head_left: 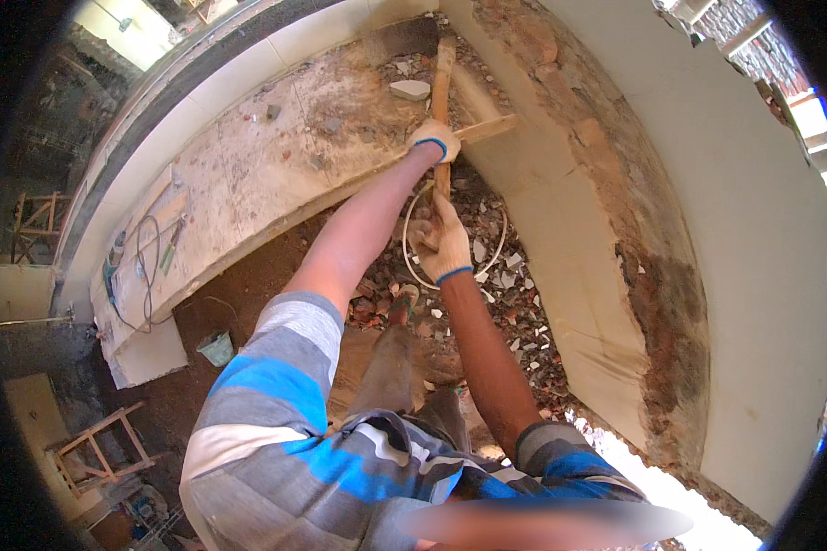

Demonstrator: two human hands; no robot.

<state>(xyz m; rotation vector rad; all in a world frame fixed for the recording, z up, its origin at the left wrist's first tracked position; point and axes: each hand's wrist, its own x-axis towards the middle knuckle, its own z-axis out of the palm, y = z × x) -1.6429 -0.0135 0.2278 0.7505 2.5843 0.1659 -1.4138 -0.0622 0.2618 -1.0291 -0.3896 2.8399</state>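
Note:
Both my hands wear cream work gloves with blue cuffs, and both are closed on the long wooden handle of a hoe [442,87]. My left hand [435,140] grips it farther up, close to the edge of a raised slab [257,174]. Lower down, nearer my body, my right hand [446,241] is wrapped round the handle's near part. A dark flat blade appears beside the handle's far end, on the slab by the wall; how it joins is unclear. Around my right hand, a thin white loop [505,237] hangs or lies above broken rubble [515,312].
A white chunk [410,89] and loose debris lie on the slab. A dark cable [142,266] and a green-handled tool [170,248] are at its left end. A bucket [216,349] stands on the floor. A wooden strip [489,128] juts toward the damaged right wall [570,230].

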